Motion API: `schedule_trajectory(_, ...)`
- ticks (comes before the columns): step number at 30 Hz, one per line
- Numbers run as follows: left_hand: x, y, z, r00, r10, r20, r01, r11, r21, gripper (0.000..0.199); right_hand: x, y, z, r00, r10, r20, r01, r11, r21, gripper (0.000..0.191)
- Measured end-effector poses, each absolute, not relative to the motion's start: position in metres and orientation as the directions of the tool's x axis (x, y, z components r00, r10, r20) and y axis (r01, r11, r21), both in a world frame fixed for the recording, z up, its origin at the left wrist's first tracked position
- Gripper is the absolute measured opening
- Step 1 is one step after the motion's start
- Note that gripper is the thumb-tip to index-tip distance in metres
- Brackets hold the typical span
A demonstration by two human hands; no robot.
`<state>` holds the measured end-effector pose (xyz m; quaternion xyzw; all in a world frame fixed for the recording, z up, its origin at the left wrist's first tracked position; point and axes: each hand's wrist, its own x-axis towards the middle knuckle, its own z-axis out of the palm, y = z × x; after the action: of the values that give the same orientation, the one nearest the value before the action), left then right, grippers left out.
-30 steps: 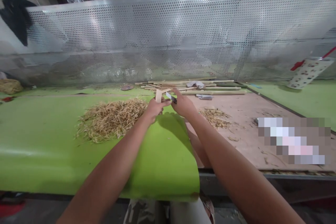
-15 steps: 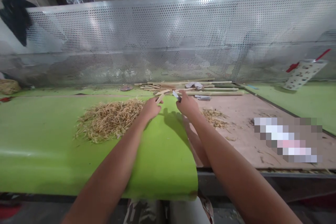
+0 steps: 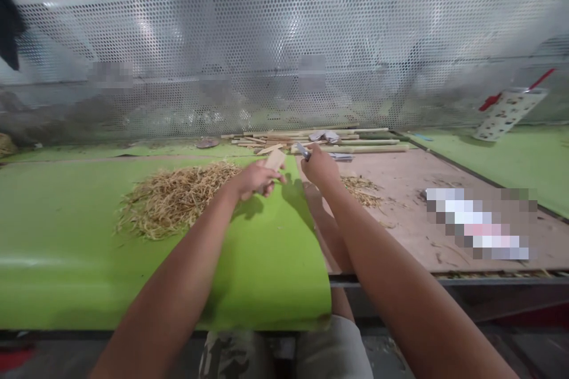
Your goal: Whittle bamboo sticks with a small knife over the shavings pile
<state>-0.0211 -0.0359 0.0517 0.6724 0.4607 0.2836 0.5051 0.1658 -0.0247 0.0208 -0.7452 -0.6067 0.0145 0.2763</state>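
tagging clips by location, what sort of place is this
Likely a workshop: a heap of straw-like strips on a green sheet, long pale sticks at the back, and a blade in the person's right hand.

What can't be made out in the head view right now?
- Knife: head view, handle mostly hidden by the right hand.
- Pale flat piece: head view, lower end hidden by the left hand.
- Pixelated item: head view, identity masked by the pixel blocks.
- Dark hanging item: head view, cut off by the left edge.
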Motion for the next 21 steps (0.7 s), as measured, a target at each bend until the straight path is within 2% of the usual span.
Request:
schedule_trajectory(1, -0.019, -0.044, 0.054, 0.557, 0.806, -0.201, 0.325, 0.012, 0.946, 0.022, 0.167, -0.024, 0.021, 0.272, 0.91, 0.313, 0.894, -0.119, -0.431, 0.042)
schedule_trajectory(3, -0.015, -0.056, 0.055, 0.717, 0.564, -0.408, 0.388, 0.163, 0.907, 0.028, 0.169, -0.024, 0.021, 0.286, 0.907, 0.308, 0.891, -0.133, -0.434, 0.042)
schedule_trajectory(5, -0.013, -0.061, 0.053, 0.764, 0.382, -0.52, 0.467, 0.229, 0.854, 0.031, 0.171, -0.024, 0.022, 0.297, 0.904, 0.307, 0.889, -0.144, -0.435, 0.043)
schedule_trajectory(6, -0.013, -0.061, 0.051, 0.755, 0.353, -0.554, 0.504, 0.229, 0.833, 0.03, 0.172, -0.024, 0.023, 0.301, 0.904, 0.305, 0.888, -0.149, -0.436, 0.044)
schedule_trajectory(7, -0.014, -0.058, 0.049, 0.728, 0.375, -0.575, 0.537, 0.21, 0.817, 0.028, 0.173, -0.025, 0.023, 0.306, 0.903, 0.301, 0.886, -0.153, -0.439, 0.043)
schedule_trajectory(9, -0.021, -0.048, 0.046, 0.601, 0.557, -0.573, 0.606, 0.15, 0.781, 0.019, 0.174, -0.025, 0.022, 0.312, 0.902, 0.298, 0.881, -0.158, -0.446, 0.042)
schedule_trajectory(11, -0.029, -0.037, 0.045, 0.381, 0.798, -0.467, 0.672, 0.108, 0.733, 0.013, 0.176, -0.024, 0.021, 0.313, 0.9, 0.302, 0.878, -0.153, -0.454, 0.041)
schedule_trajectory(13, -0.035, -0.027, 0.044, 0.172, 0.942, -0.288, 0.707, 0.085, 0.702, 0.017, 0.176, -0.021, 0.018, 0.298, 0.901, 0.314, 0.882, -0.134, -0.453, 0.04)
schedule_trajectory(16, -0.033, -0.02, 0.041, 0.082, 0.99, -0.118, 0.642, 0.037, 0.766, 0.03, 0.174, -0.015, 0.014, 0.215, 0.926, 0.31, 0.895, -0.06, -0.441, 0.039)
schedule_trajectory(21, -0.016, -0.015, 0.03, 0.232, 0.968, -0.1, 0.346, 0.014, 0.938, 0.023, 0.167, -0.011, 0.01, 0.083, 0.949, 0.304, 0.876, 0.076, -0.476, 0.04)
